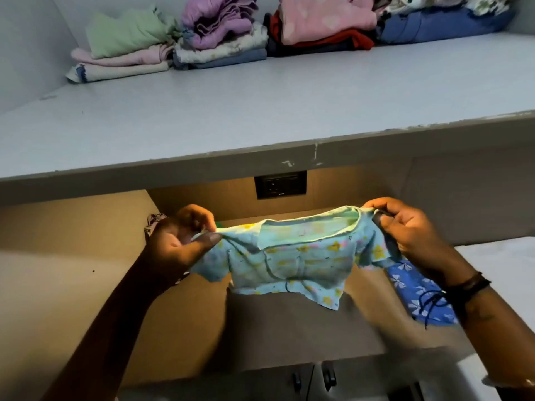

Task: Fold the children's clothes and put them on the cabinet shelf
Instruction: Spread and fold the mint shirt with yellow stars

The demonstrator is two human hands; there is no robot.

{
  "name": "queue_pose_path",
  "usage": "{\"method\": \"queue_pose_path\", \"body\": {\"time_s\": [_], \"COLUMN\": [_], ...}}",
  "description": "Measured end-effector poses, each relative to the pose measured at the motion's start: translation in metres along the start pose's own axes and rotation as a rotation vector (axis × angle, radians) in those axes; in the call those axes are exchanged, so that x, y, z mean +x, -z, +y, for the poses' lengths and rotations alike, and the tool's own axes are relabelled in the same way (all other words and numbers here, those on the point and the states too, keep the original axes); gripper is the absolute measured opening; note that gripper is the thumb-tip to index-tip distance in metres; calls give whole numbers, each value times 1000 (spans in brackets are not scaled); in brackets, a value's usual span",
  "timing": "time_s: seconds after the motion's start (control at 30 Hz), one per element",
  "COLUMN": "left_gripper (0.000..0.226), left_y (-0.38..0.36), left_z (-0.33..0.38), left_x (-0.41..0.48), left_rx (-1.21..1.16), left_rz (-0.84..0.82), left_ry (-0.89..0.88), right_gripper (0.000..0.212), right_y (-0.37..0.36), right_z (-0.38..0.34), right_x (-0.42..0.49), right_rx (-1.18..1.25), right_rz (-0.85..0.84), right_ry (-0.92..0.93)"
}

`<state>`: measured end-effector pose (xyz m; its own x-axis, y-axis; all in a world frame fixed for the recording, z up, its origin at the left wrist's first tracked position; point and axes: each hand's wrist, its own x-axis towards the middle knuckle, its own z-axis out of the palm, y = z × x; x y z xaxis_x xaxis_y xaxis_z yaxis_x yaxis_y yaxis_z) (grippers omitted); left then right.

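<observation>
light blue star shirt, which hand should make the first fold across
Either could, marginally the left. Both the left hand and right hand pinch the star shirt at its shoulders, held up in the air.

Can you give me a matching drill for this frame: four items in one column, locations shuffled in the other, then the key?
Items
1. light blue star-print children's shirt
2. pale green folded garment
3. dark blue flower-print cloth
4. black wall socket plate

Locations
A. top of the left-most stack on the grey cabinet shelf
B. on the back wall just under the shelf edge
C. stretched by its shoulders between the left hand and right hand
D. below the right hand, partly behind the shirt

Pairs: 1-C, 2-A, 3-D, 4-B
</observation>
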<state>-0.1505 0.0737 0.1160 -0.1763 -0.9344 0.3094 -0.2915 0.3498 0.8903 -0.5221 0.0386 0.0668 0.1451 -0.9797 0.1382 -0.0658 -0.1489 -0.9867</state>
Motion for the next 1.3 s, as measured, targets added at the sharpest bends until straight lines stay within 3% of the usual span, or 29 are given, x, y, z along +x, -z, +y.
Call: {"method": "queue_pose_path", "body": {"time_s": [0.07,0.13,0.2,0.27,0.4,0.47,0.57,0.67,0.73,0.8,0.9,1.0,1.1,1.2,1.3], "left_gripper": [23,27,24,19,19,18,53,43,28,22,46,71,95,114,89], "left_y": [7,12,8,-2,-27,-39,-56,-76,-89,-99,-109,-119,-118,-113,-114], "left_z": [3,-3,-19,-45,-110,-143,-176,-183,-185,-185,-191,-190,-184,-180,-178], "left_x": [-5,3,21,46,92,101,96,66,27,-21,-88,-127,-141,-150,-161], "left_rx": [-340,-519,-526,-437,6,159,340,366,352,354,407,591,710,883,978], "left_rz": [-157,-293,-228,-88,58,52,124,266,274,239,142,27,-59,-259,-248], "left_ry": [70,170,250,318,388,453,554,528,576,649,636,620,539,469,344], "right_gripper": [18,22,19,18,13,24,47,45,42,48,73,85,62,30,17], "right_y": [8,14,14,9,0,-1,-5,-22,-38,-50,-54,-45,-35,-33,-33], "right_z": [-16,-27,-25,-12,45,77,111,129,137,147,167,184,188,190,192], "right_x": [-7,-2,16,45,107,122,113,76,38,-2,-55,-94,-114,-125,-132], "right_rx": [133,200,121,-52,-446,-647,-898,-949,-986,-1013,-1064,-1092,-1085,-953,-938], "right_rz": [-152,-290,-270,-123,64,79,128,190,120,-62,-381,-486,-419,-298,-222], "right_ry": [-20,-97,-150,-145,-150,-232,-292,-218,-149,-95,-8,84,190,227,288]}}
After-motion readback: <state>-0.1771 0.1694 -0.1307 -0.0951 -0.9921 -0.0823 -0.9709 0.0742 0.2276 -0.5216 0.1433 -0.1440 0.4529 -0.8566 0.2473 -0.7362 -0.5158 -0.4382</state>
